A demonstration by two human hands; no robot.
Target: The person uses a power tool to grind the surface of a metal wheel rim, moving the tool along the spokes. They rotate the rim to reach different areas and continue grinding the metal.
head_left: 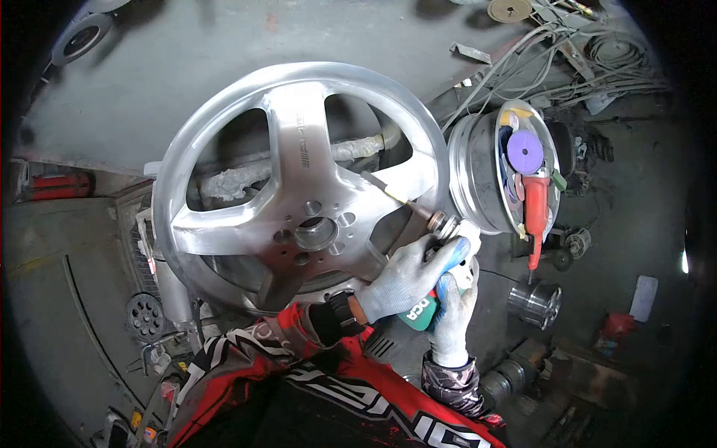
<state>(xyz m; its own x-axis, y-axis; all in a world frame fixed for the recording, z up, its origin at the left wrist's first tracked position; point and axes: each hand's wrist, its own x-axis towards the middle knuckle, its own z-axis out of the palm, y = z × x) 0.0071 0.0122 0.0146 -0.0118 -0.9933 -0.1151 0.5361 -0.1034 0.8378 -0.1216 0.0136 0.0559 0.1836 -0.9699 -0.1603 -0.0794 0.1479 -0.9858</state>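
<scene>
Both my hands, in white and blue gloves, are wrapped round a green die grinder marked DCA. My left hand grips it near its metal collar, with a dark watch on that wrist. Further back, my right hand holds the body. From the collar a shaft runs up and left to a flat abrasive strip, which overlaps the right spoke of a bare metal wheel rim. This large five-spoke rim lies in front of me, its hub and bolt holes facing the camera.
Right of the rim stands another wheel, holding a purple disc and a red angle grinder. Coiled cables lie at upper right. A smaller metal drum sits lower right. At left are a holed disc and a red object.
</scene>
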